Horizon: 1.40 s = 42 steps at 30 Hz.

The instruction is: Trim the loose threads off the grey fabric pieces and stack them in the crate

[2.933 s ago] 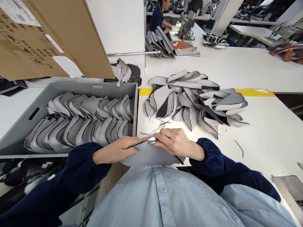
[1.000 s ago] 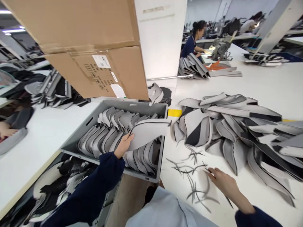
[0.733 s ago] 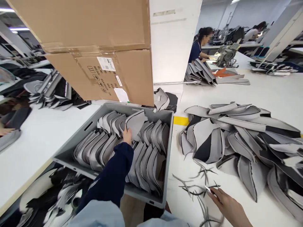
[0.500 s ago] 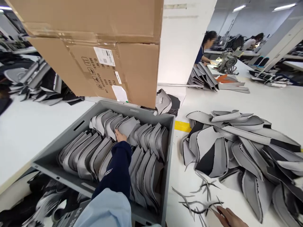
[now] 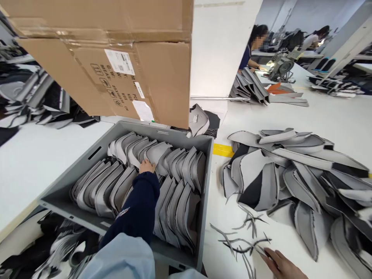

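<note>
My left hand reaches into a grey plastic crate, its fingers curled at the edge of a curved grey padded fabric piece; the fingertips are partly hidden. Several like pieces with dark edges stand packed upright in two rows around it. At the bottom right, my right hand is closed around a slim pointed tool, mostly hidden in the fingers. Its tip lies beside thin grey and black trimmed strips on the white table.
A large pile of loose grey and black pieces covers the right of the table. A cardboard box rises behind the crate. More fabric pieces lie at the left. Farther back, a person works beside a sewing machine.
My left hand has shifted slightly within the crate and now sits more over the tops of the pieces. The right hand stays by the strips. The whole view has moved a little.
</note>
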### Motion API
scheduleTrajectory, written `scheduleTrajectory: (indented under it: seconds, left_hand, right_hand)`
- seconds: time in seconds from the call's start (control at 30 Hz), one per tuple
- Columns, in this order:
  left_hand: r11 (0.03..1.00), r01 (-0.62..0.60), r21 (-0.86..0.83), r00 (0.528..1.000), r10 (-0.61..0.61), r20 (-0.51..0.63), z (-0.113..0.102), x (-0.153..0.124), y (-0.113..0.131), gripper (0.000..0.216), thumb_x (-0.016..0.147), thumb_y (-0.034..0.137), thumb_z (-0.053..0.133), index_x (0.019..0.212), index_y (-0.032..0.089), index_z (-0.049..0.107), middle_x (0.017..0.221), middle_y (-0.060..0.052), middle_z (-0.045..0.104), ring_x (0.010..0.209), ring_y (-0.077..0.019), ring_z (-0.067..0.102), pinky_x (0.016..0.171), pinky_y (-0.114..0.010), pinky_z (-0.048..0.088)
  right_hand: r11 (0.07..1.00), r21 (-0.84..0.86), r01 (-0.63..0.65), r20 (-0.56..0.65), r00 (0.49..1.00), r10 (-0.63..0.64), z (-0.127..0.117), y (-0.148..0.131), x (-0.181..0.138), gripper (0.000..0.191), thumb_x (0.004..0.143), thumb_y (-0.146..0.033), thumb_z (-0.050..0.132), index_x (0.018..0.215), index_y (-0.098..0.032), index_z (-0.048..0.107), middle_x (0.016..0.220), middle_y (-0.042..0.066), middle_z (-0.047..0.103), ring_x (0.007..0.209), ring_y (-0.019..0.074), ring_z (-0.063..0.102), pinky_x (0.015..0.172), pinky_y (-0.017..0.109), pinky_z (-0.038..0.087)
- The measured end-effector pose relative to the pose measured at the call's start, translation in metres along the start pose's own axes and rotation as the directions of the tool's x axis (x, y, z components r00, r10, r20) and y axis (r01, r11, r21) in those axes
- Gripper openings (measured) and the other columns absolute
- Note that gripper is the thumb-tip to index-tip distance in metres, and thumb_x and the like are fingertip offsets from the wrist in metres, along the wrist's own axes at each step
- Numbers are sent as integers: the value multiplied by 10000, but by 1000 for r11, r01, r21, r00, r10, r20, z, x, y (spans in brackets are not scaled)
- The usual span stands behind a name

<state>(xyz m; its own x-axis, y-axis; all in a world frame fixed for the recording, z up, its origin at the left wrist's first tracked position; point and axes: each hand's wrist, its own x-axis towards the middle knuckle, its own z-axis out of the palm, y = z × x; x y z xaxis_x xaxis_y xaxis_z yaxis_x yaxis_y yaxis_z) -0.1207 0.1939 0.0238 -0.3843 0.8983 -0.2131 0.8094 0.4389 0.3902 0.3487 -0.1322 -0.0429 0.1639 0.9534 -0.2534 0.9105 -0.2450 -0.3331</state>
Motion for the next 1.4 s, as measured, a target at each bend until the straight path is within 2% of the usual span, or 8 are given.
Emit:
scheduleTrajectory:
  seconds: [0.3,0.47,0.63,0.87,1.0,1.13,1.27,1.4]
  left_hand:
    - [962,-232,146,947,189,259,-5,-10,58,247,867,350,531,874,117,613,948,-67,625,930,-215,583,838,-420,453]
    - [815,-544,-199,764,579,284,26,-78,116,187,774,260,507,682,180,649,876,-47,661,957,-240,586,847,-311,435]
    - [674,-515,-530,635,715,292,64,-153,150,362,764,329,487,1059,191,644,1053,-65,625,896,-190,603,789,-294,495]
    - [588,-194,-785,663,669,338,78,-226,164,752,840,381,442,1469,212,68,1401,-125,403,1097,-187,557,827,-291,507]
    - [464,-46,-885,671,670,317,56,-258,154,893,673,170,513,1469,190,109,1436,-54,388,1219,-206,465,970,-273,420]
    - [511,-17,-860,465,765,445,13,-272,131,852,583,127,508,1414,131,321,1440,-65,387,1319,-264,339,1069,-338,313]
    - [573,-220,-790,169,820,547,-21,-283,108,787,608,123,503,1385,184,395,1441,-39,388,1333,-273,314,1109,-382,233]
    - [497,-697,-517,290,855,430,-30,-300,87,608,748,192,467,1355,204,443,1458,-75,338,1307,-287,338,1088,-422,248]
  right_hand:
    - [983,-178,-42,-65,997,31,-74,-64,53,318,911,-356,380,821,-176,626,780,64,688,746,191,662,602,234,425]
    - [985,-174,-9,-176,984,-22,-86,-95,128,424,912,-440,400,1254,-191,436,1127,121,599,892,208,633,672,249,428]
    - [979,-193,58,-194,976,-96,-91,-116,168,350,868,-256,478,1185,-110,476,1034,155,607,809,209,638,655,266,445]
    - [881,-254,399,-206,868,-452,-75,-131,94,443,834,-133,396,1269,-50,412,968,151,609,811,203,596,624,286,452]
    - [708,-284,646,-174,692,-701,-79,-140,40,390,875,-159,359,1251,-122,456,853,87,609,741,173,561,600,278,444]
    - [692,-388,608,-407,561,-721,-123,-134,10,375,918,-318,386,1244,-152,468,1057,151,568,854,210,524,575,274,418]
    - [700,-298,648,-317,625,-713,-157,-127,-4,261,888,-330,453,1009,-134,574,972,126,588,820,198,505,579,261,380]
    - [680,26,733,-162,674,-721,-147,-127,-18,129,818,-119,433,826,-147,559,767,36,583,623,122,470,541,225,321]
